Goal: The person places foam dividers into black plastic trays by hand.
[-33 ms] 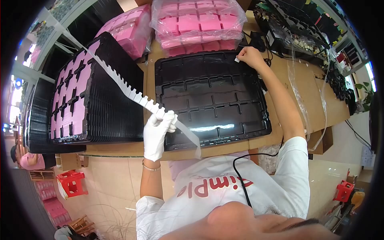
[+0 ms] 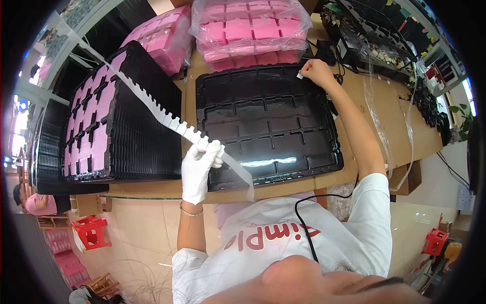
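Observation:
My left hand (image 2: pixel 198 169), in a white glove, is closed on a long white strip with a row of small tabs along one edge (image 2: pixel 172 123). The strip slants up to the far left, and its plain pale tail hangs over the tray's near edge. My bare right hand (image 2: pixel 318 73) pinches a small white piece like a sticker (image 2: pixel 300 76) at the far right corner of a black plastic tray (image 2: pixel 253 119). The tray lies flat before me, divided by cross-shaped ridges. Whether the small piece touches the tray, I cannot tell.
A tall stack of black trays (image 2: pixel 144 121) with pink foam in its outer face stands at left. Behind the tray are plastic-wrapped pink foam blocks (image 2: pixel 250 33). A black bin of small parts (image 2: pixel 377 43) and cables sit far right. Red stools (image 2: pixel 91 233) stand on the floor.

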{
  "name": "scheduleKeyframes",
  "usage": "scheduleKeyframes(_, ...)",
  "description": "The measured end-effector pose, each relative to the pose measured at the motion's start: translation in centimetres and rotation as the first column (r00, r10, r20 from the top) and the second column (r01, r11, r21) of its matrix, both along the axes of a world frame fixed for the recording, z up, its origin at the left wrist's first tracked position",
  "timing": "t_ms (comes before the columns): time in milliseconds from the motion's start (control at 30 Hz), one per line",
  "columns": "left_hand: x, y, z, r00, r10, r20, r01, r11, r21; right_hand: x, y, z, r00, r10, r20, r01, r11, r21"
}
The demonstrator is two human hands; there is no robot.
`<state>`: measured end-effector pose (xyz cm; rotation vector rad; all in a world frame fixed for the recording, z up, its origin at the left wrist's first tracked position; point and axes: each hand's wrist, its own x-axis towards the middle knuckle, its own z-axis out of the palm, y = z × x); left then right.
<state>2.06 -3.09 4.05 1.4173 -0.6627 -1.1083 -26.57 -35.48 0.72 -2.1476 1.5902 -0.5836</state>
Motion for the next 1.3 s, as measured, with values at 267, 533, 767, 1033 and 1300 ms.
scheduleKeyframes(267,-0.5,0.1,0.5,1.0,0.005,0.001,-0.005,1.0,-0.009,-2.1,1.8,0.7,0.928,0.195,0.318,-0.228,0.971,0.069)
scheduleKeyframes(533,-3.5,0.5,1.5,0.983,-0.141,-0.119,0.137,0.99,-0.042,2.9,17.9,3.4,0.275,-0.283,0.919,-0.663,0.636,0.394)
scheduleKeyframes(767,-5.2,0.1,0.2,0.941,-0.228,-0.251,0.22,0.974,-0.059,6.3,26.7,4.3,0.634,-0.034,0.773,-0.434,0.811,0.392)
scheduleKeyframes(1033,-6.2,0.5,0.6,0.99,-0.112,-0.084,0.104,0.99,-0.098,1.7,27.4,5.7,0.721,0.439,0.537,-0.404,0.895,-0.19)
scheduleKeyframes(1300,-5.7,0.5,0.5,0.987,-0.153,-0.04,0.153,0.988,-0.021,-6.6,21.6,4.2,0.98,0.193,0.044,-0.198,0.947,0.254)
